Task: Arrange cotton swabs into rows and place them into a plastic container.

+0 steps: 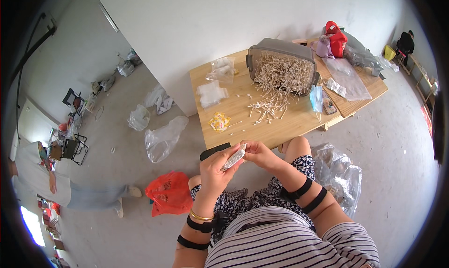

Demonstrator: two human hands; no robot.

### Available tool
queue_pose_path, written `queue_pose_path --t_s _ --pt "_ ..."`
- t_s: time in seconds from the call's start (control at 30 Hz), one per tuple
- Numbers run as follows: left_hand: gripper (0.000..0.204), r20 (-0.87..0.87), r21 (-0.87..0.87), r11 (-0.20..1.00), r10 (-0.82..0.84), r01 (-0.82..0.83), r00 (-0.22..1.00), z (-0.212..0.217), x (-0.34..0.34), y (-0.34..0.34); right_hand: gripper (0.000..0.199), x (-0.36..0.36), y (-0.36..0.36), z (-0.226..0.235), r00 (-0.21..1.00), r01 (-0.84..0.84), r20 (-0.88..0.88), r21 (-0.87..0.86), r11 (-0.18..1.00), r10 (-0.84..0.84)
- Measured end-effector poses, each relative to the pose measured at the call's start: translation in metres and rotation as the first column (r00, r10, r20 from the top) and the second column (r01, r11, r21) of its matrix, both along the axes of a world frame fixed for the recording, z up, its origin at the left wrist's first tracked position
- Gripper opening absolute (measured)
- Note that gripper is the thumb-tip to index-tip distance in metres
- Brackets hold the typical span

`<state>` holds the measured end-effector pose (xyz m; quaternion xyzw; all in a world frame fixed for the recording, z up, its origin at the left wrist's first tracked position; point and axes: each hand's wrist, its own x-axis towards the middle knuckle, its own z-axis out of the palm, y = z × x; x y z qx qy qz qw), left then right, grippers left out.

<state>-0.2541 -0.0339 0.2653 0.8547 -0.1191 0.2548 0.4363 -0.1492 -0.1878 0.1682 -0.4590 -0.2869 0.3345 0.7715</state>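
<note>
In front of my lap, close to the table's near edge, I hold a small clear bag of cotton swabs (235,158), with the white tips packed in rows. My left hand (216,168) is closed around its side. The fingers of my right hand (258,154) pinch together at its upper end. On the table, a grey plastic bin (256,47) lies on its side, full of loose cotton swabs (286,75) that spill toward me. Small yellow-and-white labels (219,121) lie near the table's left edge, beyond my hands.
Clear plastic bags (213,94) lie at the wooden table's left. A blue face mask (316,99) and a phone (329,106) are right of the bin. A red plastic bag (170,193) and clear bags (166,138) lie on the floor. Another person (89,193) stands at the left.
</note>
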Motion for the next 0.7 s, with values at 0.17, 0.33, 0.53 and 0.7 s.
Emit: queue_pose_path --t_s 0.17,0.33,0.53,0.7 --pt "0.032 0.033 0.045 0.999 0.019 -0.020 0.999 -0.007 -0.001 0.004 0.021 -0.002 0.003 -0.002 0.999 -0.034 -0.037 0.048 0.998 0.036" --pt "0.031 -0.226 -0.266 0.960 0.027 -0.088 0.974 -0.026 0.001 0.010 0.020 -0.010 0.001 0.016 0.996 0.038 -0.082 0.004 0.999 -0.038" --pt "0.030 -0.341 -0.828 0.522 -0.178 -0.206 0.923 -0.064 0.011 0.018 0.014 -0.013 0.003 0.024 0.993 0.113 0.060 -0.176 0.978 -0.104" --pt "0.036 -0.353 -0.840 0.522 -0.317 -0.149 0.880 -0.058 0.007 0.014 0.017 -0.015 -0.001 0.033 0.957 0.255 0.200 -0.244 0.936 -0.209"
